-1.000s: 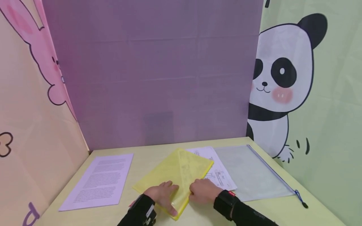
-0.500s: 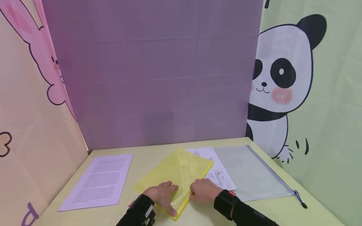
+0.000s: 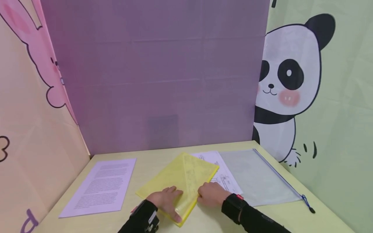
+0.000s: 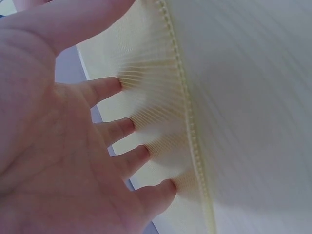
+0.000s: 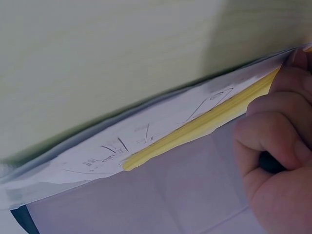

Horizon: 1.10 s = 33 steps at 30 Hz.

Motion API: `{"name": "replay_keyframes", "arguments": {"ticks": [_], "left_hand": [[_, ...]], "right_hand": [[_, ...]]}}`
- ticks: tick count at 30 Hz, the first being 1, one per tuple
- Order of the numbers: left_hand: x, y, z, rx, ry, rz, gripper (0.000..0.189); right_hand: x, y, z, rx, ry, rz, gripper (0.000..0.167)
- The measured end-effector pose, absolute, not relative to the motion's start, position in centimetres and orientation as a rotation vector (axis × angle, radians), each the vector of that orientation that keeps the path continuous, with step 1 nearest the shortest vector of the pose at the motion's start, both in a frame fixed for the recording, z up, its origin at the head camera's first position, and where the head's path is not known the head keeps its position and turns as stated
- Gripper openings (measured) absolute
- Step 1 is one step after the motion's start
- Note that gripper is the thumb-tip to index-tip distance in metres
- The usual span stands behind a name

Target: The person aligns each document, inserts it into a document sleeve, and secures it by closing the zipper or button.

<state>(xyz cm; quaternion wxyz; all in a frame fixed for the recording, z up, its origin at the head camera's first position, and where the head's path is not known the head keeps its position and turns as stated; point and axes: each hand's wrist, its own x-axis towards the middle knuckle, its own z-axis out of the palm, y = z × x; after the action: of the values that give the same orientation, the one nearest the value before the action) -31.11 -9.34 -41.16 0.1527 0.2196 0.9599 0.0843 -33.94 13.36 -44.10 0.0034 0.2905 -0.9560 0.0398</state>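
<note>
A yellow translucent mesh zipper pouch [image 3: 189, 176] lies turned at an angle in the middle of the table. My left hand [image 3: 167, 200] rests on its near left part, thumb spread toward the near corner; in the left wrist view the fingertips [image 4: 141, 153] press into the mesh. At the pouch's right edge my right hand [image 3: 212, 194] has its fingers curled tight. Inside that fist a small black piece [image 5: 270, 163], which looks like a zipper pull, shows in the right wrist view. The fingertips' exact grip on the yellow edge [image 5: 204, 122] is hidden.
A sheet with line drawings [image 3: 230, 182] lies partly under the yellow pouch. Right of it is a grey translucent pouch [image 3: 262, 181] with a blue zipper and black-tipped pull [image 3: 309, 205]. A printed text sheet [image 3: 99, 187] lies at the left. A purple cloth wall [image 3: 163, 74] stands behind.
My right hand has shifted slightly away from me and to the right along the pouch's edge. My left hand and the pouch stay nearly in place.
</note>
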Motion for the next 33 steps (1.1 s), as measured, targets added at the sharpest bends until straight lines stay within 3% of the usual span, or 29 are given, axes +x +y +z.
{"name": "replay_keyframes", "arguments": {"ticks": [33], "left_hand": [[-31.07,-9.24,-41.23,0.631,2.762,0.212,0.095]], "right_hand": [[-34.80,14.20,-43.81,0.825,-2.989,0.105,0.025]]}}
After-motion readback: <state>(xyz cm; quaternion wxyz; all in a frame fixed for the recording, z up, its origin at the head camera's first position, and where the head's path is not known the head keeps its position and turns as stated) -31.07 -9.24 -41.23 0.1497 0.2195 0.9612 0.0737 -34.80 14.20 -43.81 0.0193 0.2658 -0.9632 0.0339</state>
